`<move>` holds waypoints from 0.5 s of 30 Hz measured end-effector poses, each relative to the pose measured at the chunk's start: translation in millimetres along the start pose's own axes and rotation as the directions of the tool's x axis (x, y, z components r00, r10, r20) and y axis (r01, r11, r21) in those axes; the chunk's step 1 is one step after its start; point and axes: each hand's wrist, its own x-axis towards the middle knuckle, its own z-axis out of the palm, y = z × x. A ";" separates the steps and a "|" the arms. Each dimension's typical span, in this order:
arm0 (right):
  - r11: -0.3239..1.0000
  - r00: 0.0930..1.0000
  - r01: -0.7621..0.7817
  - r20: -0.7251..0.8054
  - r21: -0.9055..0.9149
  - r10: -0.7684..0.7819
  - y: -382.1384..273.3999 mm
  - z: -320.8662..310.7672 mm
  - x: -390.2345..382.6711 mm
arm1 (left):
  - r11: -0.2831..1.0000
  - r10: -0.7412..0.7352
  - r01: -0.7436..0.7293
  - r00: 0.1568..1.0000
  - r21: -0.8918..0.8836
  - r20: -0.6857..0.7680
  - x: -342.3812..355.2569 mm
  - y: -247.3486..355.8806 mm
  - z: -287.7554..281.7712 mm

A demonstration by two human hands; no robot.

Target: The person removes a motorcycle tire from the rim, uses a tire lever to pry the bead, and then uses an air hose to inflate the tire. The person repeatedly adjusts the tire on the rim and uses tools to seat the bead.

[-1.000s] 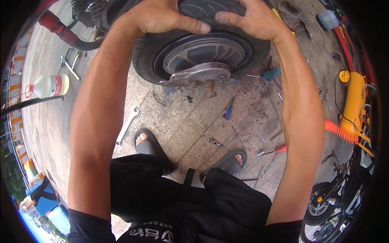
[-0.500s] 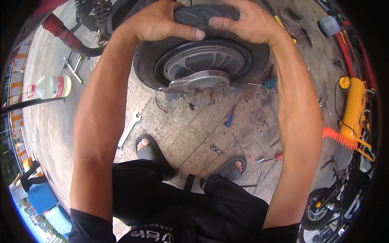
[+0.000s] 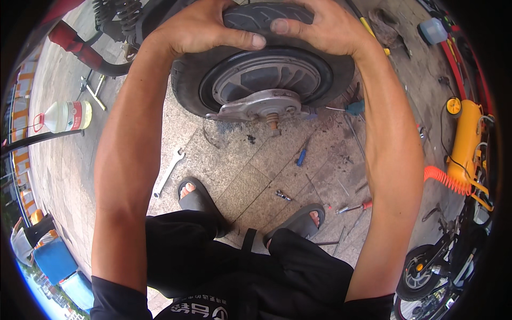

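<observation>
Both arms reach forward to a black-tyred hub-motor wheel (image 3: pixel 341 72) standing upright on the paving. My left hand (image 3: pixel 205 28) grips the top of its tyre from the left, thumb laid across the tread. On the right part of the tread, my right hand (image 3: pixel 320 26) grips in the same way, its thumb pointing at the other. The remaining fingers of both hands are hidden behind the tyre or cut off by the upper edge. Facing me are the grey metal hub (image 3: pixel 266 80), a silver cover plate (image 3: pixel 261 105) and a rusty axle (image 3: pixel 273 124).
On the ground lie a combination wrench (image 3: pixel 169 173), a blue-handled screwdriver (image 3: pixel 302 157), a small socket piece (image 3: pixel 283 196) and a red-handled tool (image 3: pixel 357 207). An orange air tank (image 3: pixel 463 141) with a coiled hose (image 3: pixel 448 180) stands right. A plastic jug (image 3: pixel 63 117) is at left.
Wheel and both hands have shifted very slightly left and up in the picture, and the grip looks unchanged. The background has moved slightly with the view.
</observation>
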 end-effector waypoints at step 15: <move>0.998 0.996 0.059 -0.069 -0.014 -0.060 5.8 3.7 -12.8 | 0.999 0.035 -0.034 0.998 0.028 -0.044 -6.0 9.3 9.7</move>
